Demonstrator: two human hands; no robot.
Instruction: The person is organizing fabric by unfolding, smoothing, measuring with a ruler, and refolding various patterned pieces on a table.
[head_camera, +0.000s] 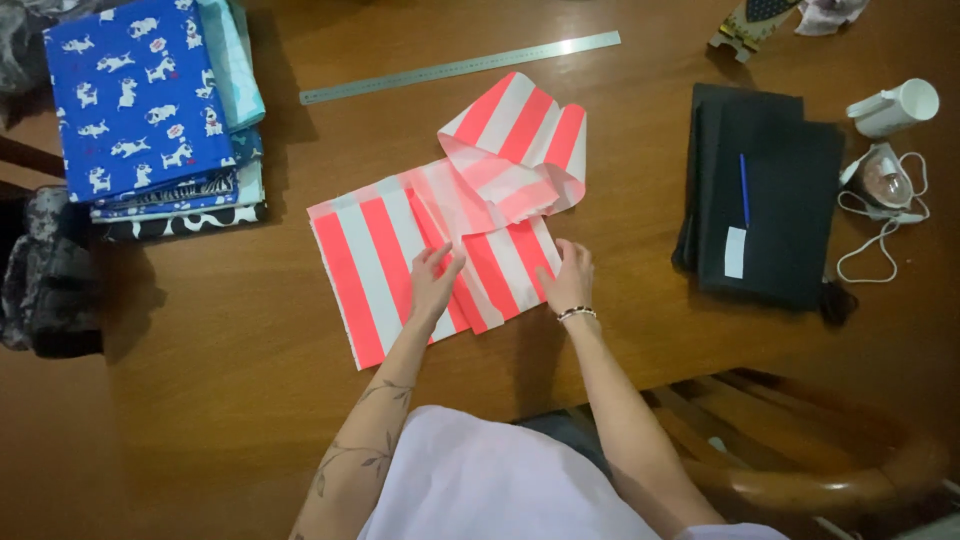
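A person leans over a wooden desk (250, 390), seen from above; both hands lie flat on a red-and-white striped cloth (380, 260) near the middle of the desk, a little toward the near edge. The left hand (432, 283) rests palm down, fingers spread, on the cloth's centre; the right hand (568, 280), wearing a bead bracelet, presses the cloth's right border, fingers together; neither grips anything, which looks like pinning the cloth so it lies smooth. The cloth's far half is folded back on itself in a loose loop, so stripes run two ways. A metal ruler (460, 67) lies slantwise beyond the cloth, toward the far edge. At the far left corner sits a stack of folded fabrics (140, 100), topmost blue with white dogs. Toward the right edge lies a dark folded cloth (790, 180) with a blue pen (744, 190) on top; beside it a white cup (895, 107) and a small corded device (885, 185).
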